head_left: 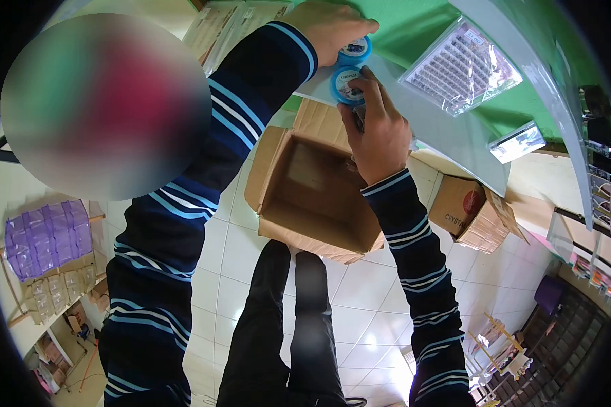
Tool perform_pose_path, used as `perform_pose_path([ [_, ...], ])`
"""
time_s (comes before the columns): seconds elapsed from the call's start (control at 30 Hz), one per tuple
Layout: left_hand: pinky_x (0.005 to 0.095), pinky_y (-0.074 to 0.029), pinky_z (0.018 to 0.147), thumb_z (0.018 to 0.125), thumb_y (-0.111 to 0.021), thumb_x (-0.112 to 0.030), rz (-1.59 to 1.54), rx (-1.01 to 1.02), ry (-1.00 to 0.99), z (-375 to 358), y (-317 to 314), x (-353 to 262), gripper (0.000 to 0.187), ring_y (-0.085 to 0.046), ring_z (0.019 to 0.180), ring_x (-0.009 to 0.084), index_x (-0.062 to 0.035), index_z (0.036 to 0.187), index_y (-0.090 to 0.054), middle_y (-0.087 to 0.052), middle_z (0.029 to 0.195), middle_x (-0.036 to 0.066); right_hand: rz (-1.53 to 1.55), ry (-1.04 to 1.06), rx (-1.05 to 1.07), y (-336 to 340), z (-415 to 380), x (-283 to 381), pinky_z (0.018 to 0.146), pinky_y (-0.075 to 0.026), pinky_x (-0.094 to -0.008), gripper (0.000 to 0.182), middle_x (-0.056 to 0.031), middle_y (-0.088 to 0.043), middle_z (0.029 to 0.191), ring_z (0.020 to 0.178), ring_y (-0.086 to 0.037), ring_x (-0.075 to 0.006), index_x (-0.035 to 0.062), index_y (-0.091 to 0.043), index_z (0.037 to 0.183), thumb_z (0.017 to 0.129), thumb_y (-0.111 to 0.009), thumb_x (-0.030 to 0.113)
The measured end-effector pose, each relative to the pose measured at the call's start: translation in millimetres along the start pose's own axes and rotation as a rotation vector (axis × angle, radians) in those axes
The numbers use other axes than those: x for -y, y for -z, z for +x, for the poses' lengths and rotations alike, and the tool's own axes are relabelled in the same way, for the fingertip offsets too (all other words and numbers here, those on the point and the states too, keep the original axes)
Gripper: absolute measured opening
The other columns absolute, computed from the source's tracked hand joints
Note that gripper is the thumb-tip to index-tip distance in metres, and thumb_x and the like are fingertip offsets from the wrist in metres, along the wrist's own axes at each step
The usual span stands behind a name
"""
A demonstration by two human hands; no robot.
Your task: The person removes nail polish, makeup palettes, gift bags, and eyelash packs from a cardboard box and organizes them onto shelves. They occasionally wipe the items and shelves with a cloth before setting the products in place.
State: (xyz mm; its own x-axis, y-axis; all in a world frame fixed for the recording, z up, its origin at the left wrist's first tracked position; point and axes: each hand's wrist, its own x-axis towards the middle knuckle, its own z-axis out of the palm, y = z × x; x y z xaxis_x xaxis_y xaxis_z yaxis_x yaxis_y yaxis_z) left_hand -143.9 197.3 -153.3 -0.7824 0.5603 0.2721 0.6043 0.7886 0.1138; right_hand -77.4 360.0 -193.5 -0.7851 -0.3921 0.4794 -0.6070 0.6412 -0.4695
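Two round blue tubs with printed lids are at the edge of a pale shelf. My left hand [332,30] is closed over the far side of the upper blue tub [355,50], its thumb hidden from view. Just below, my right hand [381,136] has its fingers across the lid and rim of the lower blue tub [347,85]. Something dark shows between that hand's thumb and fingers, too covered to make out. Beneath both hands an opened cardboard box [319,180] stands with its flaps out.
On the shelf [448,139] lie a clear packet with rows of small dark pieces [463,66] and a small white packet [517,142]. Flat packs [234,24] are at the upper left. Another carton [458,203] stands on the tiled floor [366,292]. Purple organisers [49,239] hang at the left.
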Motion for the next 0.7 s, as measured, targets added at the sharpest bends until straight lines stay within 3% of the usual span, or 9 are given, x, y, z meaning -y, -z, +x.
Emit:
perform_pose_path([
  [0.17,0.0361,-0.039,0.084,0.069,-0.048,0.000,-0.005,-0.014,-0.022,-2.7,6.8,0.5,0.042,-0.049,0.098,0.0310,0.0002,0.111,-0.045,-0.052,0.103,0.019,0.008,-0.022,-0.027,-4.5,4.8,5.7,0.060,-0.049,-0.0348,0.029,-0.0111,-0.057,0.099,0.073,-0.059,-0.0309,0.0072,-0.047,0.096,0.071,-0.062,0.013],
  [0.27,0.0358,-0.040,0.083,0.069,-0.050,-0.002,-0.078,-0.067,0.010,-10.5,14.9,-5.0,0.044,-0.049,0.097,0.0316,0.0002,0.112,-0.044,-0.052,0.102,0.019,0.012,-0.077,0.015,-8.0,6.2,9.2,0.063,-0.048,-0.0353,0.032,-0.0117,-0.052,0.107,0.079,-0.058,-0.0291,0.0080,-0.045,0.096,0.070,-0.062,0.013],
  [0.4,0.0357,-0.040,0.082,0.068,-0.054,-0.005,-0.123,-0.047,0.087,-25.5,39.7,-16.8,0.047,-0.049,0.097,0.0319,0.0014,0.113,-0.043,-0.052,0.102,0.019,0.001,-0.054,-0.023,-12.3,8.2,11.0,0.063,-0.048,-0.0356,0.031,-0.0106,-0.052,0.104,0.079,-0.057,-0.0289,0.0081,-0.045,0.095,0.070,-0.062,0.013],
  [0.5,0.0367,-0.037,0.085,0.067,-0.057,-0.009,-0.007,-0.052,0.131,-35.7,43.1,-18.3,0.050,-0.049,0.097,0.0308,0.0013,0.113,-0.043,-0.052,0.100,0.017,0.056,-0.091,0.000,-9.2,9.9,12.2,0.063,-0.048,-0.0357,0.039,-0.0126,-0.051,0.101,0.079,-0.057,-0.0302,0.0074,-0.044,0.099,0.067,-0.065,0.014],
  [0.67,0.0407,-0.031,0.092,0.063,-0.062,-0.016,0.139,-0.123,0.075,-42.0,21.7,-3.9,0.055,-0.048,0.097,0.0287,0.0002,0.112,-0.044,-0.052,0.099,0.014,0.123,-0.079,-0.065,5.2,24.8,-4.9,0.071,-0.045,-0.0377,0.078,-0.0197,-0.050,0.100,0.083,-0.054,-0.0353,0.0003,-0.038,0.111,0.050,-0.079,0.024],
  [0.7,0.0419,-0.029,0.093,0.062,-0.062,-0.017,0.160,-0.091,0.098,-41.9,16.8,-1.2,0.055,-0.048,0.097,0.0284,0.0001,0.111,-0.045,-0.052,0.099,0.014,0.125,-0.076,-0.060,5.4,28.8,-10.1,0.071,-0.045,-0.0377,0.078,-0.0197,-0.050,0.100,0.083,-0.054,-0.0353,0.0003,-0.038,0.111,0.050,-0.079,0.024],
])
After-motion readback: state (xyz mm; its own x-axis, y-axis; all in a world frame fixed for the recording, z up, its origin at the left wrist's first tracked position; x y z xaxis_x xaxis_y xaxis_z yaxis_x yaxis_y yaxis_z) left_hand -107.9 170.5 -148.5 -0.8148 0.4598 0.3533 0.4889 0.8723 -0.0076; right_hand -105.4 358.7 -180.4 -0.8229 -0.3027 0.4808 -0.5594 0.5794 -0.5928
